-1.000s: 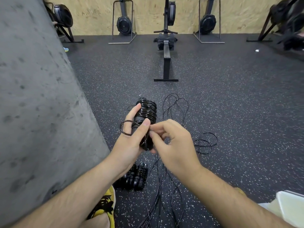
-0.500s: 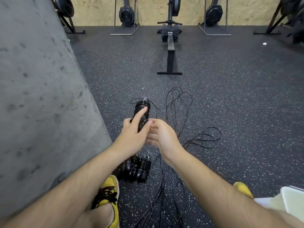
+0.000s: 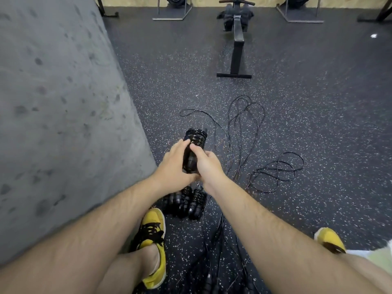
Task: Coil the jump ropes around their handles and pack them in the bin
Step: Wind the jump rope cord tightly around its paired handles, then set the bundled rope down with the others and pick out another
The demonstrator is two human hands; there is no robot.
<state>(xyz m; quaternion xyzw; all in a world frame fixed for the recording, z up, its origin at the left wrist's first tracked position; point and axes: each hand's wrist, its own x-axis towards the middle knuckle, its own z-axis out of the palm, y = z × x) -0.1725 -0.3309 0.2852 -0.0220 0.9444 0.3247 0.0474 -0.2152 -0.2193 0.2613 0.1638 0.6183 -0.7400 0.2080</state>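
The left hand point(image 3: 171, 166) and the right hand point(image 3: 209, 166) both grip the wound jump rope point(image 3: 195, 137), fingers curled round its handles, above the floor point(image 3: 318, 124). Beneath the wrists, coiled bundles point(image 3: 188, 201) lie beside a yellow shoe point(image 3: 153, 228). Loose ropes point(image 3: 244, 124) lie spread to the right.

Even, diffuse indoor light, moderately bright; shadows soft and faint on the floor point(image 3: 318, 124); small glints on the coiled rope point(image 3: 196, 136); wide-angle bending curves the concrete wall point(image 3: 53, 102) at left; near right corner smeared by blur.
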